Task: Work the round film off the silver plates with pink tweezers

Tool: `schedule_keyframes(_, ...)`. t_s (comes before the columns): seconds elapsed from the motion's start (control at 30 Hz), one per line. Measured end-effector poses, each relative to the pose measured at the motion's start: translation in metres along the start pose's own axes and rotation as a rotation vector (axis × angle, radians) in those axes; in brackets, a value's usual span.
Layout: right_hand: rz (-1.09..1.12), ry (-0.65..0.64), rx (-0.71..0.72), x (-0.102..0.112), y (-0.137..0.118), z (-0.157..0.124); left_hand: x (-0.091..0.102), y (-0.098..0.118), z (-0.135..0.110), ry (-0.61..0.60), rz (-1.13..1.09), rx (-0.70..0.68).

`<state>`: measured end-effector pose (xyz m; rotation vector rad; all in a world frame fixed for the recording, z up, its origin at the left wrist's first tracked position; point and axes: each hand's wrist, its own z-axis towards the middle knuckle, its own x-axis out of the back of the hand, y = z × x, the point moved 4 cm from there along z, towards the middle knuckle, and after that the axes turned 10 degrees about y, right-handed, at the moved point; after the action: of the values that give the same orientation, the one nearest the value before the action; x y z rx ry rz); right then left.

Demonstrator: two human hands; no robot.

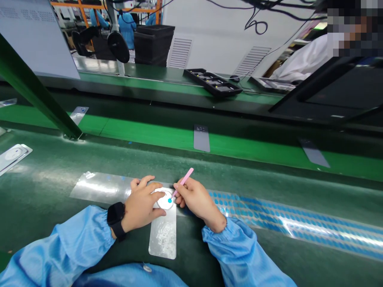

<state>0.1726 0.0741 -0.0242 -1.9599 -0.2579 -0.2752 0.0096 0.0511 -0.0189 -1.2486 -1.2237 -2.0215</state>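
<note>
Tweezers (187, 175) are gripped in RH (193, 198), 1 dot (170, 200) prob. placed at tip, plate (163, 241) touched by splayed LH (142, 204), many left on strip (260, 212) rightward.

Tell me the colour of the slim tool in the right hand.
The slim tool in the right hand is pink, best seen in the head view.

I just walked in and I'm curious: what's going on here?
A person's right hand holds pink tweezers, their tip at a blue dot on a pale panel. The left hand reaches over the panel's upper part, beside the dot. A strip of blue dots lies to the right on the green bench.
</note>
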Motion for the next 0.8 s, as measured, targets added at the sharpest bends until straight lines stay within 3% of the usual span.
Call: schedule_keyframes(0.8, -0.046, 0.024, 0.046, 0.0015, -0.0063, -0.0047, 0.0038, 0.0076, -0.0017, -0.012, 0.020, -0.032)
